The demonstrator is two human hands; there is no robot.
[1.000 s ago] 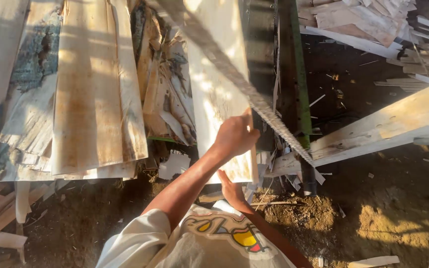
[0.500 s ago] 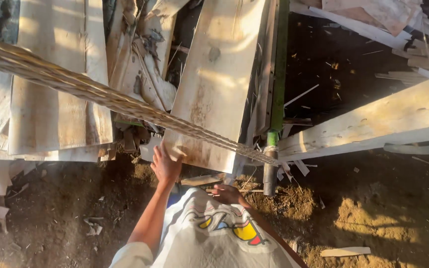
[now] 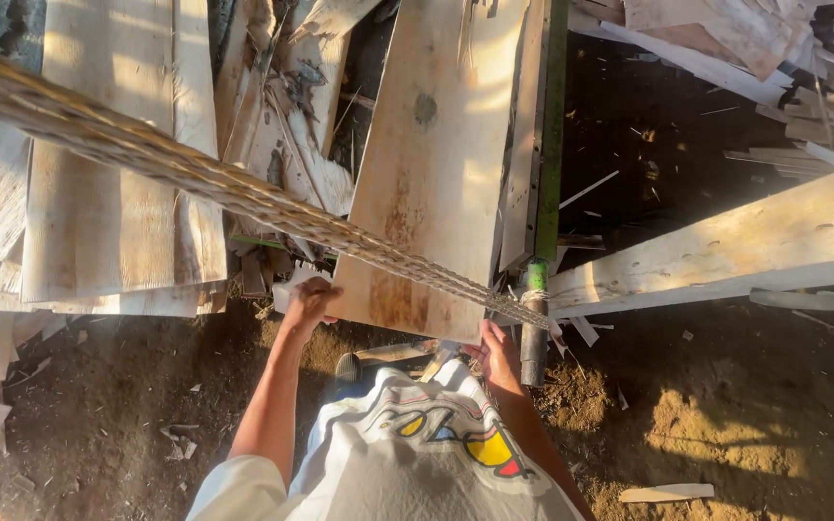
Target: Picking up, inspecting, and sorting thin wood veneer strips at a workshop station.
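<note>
The left hand point(image 3: 309, 301) is gripping the near left corner of the wooden plank point(image 3: 431, 164), fingers curled. The right hand point(image 3: 496, 355) is holding its near right corner, fingers closed around it.

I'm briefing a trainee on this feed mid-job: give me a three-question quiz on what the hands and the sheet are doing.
1. True or false: both hands grip the near end of the sheet.
2. What runs slantwise across the sheet, above it in the view? A) a rope B) a hose C) a chain
3. Fill in: the green post stands at the sheet's ____ edge.

Key
1. True: the left hand holds the near left corner, the right hand the near right corner.
2. A: a twisted rope runs from upper left down to the post.
3. Right.
</note>
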